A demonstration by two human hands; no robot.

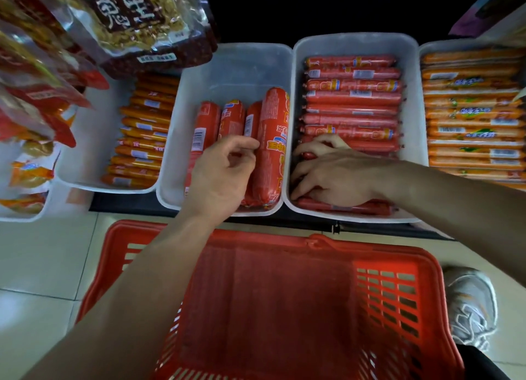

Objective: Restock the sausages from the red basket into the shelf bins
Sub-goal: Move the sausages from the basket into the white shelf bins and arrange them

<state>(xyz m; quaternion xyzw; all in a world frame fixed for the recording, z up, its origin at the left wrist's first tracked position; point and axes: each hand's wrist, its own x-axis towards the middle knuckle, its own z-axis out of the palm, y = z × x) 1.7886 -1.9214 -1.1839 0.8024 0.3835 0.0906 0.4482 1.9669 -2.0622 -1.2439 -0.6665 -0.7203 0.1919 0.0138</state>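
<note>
The red basket (284,308) stands on the floor below the shelf, and I see no sausages in it. A white bin (233,66) holds a few thick red sausages (271,140). My left hand (222,174) hovers over them with fingers loosely curled, fingertips touching the largest one. To the right, a second white bin (353,42) is packed with several thin red sausages (353,97). My right hand (336,174) lies flat on the front rows there, fingers pressing on the thin sausages; whether it grips one I cannot tell.
A bin of orange sausages (142,134) stands at the left, another bin of orange sausages (472,115) at the right. Snack bags (128,18) hang over the upper left. A grey shoe (469,305) stands on the tiled floor beside the basket.
</note>
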